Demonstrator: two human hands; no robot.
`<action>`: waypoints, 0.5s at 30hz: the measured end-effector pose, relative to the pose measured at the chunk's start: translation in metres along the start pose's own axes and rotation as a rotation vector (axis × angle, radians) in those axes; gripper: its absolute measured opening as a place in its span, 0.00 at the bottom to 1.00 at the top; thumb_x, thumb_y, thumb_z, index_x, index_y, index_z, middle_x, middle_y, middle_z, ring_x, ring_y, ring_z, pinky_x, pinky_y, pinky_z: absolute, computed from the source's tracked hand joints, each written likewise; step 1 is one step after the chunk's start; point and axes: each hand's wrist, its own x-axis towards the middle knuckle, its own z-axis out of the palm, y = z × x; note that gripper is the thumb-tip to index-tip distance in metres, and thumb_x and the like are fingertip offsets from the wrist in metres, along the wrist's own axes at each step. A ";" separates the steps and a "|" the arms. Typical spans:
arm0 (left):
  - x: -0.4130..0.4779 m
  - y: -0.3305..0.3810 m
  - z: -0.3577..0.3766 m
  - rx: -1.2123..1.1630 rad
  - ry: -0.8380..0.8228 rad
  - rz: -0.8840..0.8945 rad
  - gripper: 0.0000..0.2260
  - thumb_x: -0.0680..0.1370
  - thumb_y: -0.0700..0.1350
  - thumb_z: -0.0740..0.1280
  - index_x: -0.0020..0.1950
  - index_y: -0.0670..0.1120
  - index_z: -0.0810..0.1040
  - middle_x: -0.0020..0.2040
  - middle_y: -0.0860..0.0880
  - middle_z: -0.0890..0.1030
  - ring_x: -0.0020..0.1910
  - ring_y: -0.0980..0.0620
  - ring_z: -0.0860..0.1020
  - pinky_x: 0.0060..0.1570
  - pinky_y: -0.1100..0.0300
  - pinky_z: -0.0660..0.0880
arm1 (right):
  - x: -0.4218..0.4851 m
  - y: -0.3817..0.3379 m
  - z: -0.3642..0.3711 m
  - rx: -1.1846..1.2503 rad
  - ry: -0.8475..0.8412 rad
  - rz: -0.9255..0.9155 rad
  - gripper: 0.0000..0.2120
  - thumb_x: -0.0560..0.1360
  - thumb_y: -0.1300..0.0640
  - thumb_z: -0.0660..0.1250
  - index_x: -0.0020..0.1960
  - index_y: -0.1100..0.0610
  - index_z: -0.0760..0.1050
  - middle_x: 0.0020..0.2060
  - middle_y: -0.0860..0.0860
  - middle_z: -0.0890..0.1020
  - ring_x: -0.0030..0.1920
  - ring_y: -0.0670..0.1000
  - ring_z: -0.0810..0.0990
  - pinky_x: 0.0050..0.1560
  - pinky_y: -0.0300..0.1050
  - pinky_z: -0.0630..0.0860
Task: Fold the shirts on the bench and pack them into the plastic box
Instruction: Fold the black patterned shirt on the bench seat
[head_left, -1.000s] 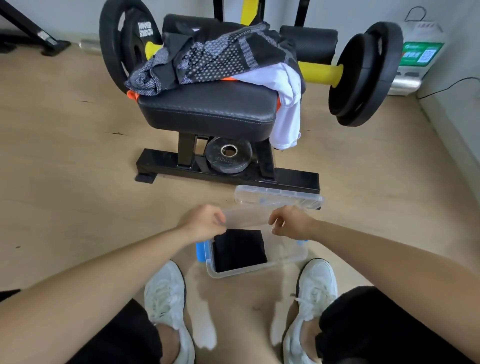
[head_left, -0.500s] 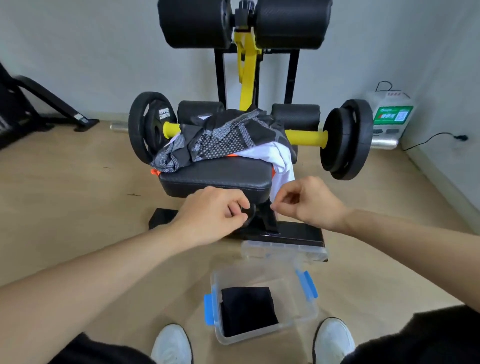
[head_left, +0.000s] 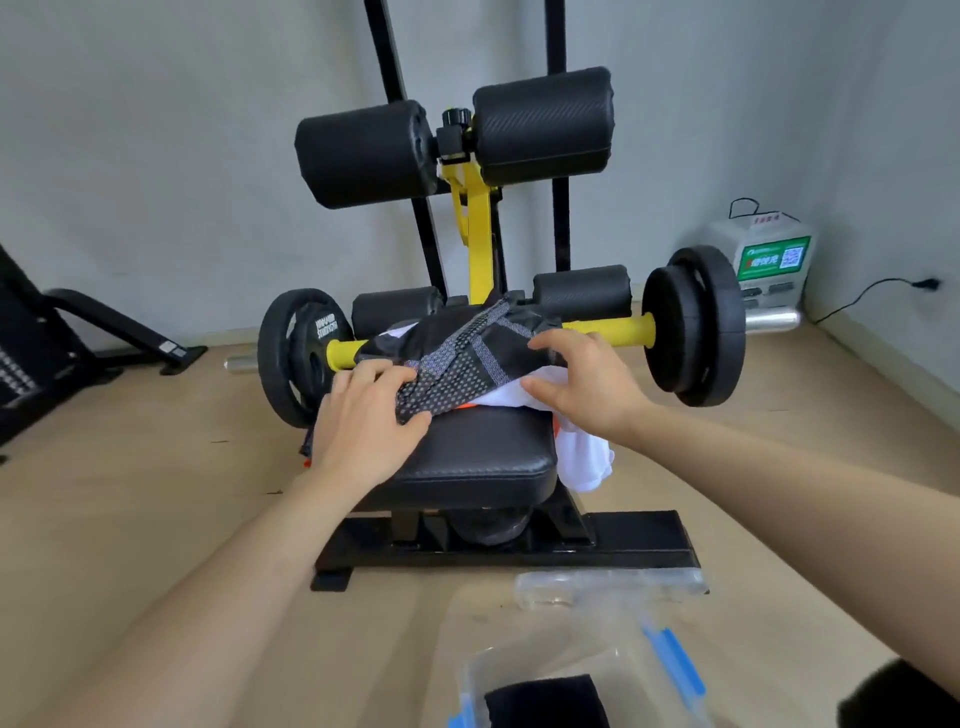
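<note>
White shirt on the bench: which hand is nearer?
Right. The right hand has its thumb touching the white shirt; the left hand grips the patterned black-grey shirt over the left side of the bench.

patterned shirt (head_left: 467, 358) crumpled atop white shirt (head_left: 582, 457) on bench (head_left: 467, 462) | clear box (head_left: 587, 654) open, black shirt (head_left: 540, 701) folded inside
</note>
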 end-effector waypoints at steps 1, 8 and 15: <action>0.001 -0.003 0.002 0.008 -0.028 -0.023 0.25 0.77 0.57 0.68 0.73 0.53 0.71 0.71 0.51 0.73 0.68 0.43 0.69 0.63 0.47 0.72 | 0.001 -0.001 0.003 -0.007 -0.025 0.007 0.24 0.76 0.48 0.69 0.70 0.51 0.71 0.63 0.48 0.78 0.65 0.55 0.68 0.59 0.48 0.69; 0.006 -0.012 -0.005 0.002 0.066 -0.159 0.25 0.76 0.60 0.70 0.70 0.50 0.75 0.61 0.47 0.80 0.61 0.44 0.78 0.49 0.49 0.78 | 0.010 0.000 0.008 -0.123 -0.044 0.009 0.20 0.78 0.48 0.67 0.69 0.49 0.74 0.57 0.53 0.74 0.59 0.57 0.68 0.58 0.46 0.66; 0.005 -0.034 -0.023 -0.167 0.111 -0.325 0.09 0.78 0.55 0.70 0.54 0.53 0.84 0.50 0.50 0.86 0.54 0.44 0.82 0.50 0.49 0.80 | 0.009 -0.006 0.007 -0.076 -0.024 -0.021 0.09 0.74 0.56 0.70 0.54 0.54 0.83 0.46 0.51 0.73 0.53 0.56 0.75 0.45 0.42 0.64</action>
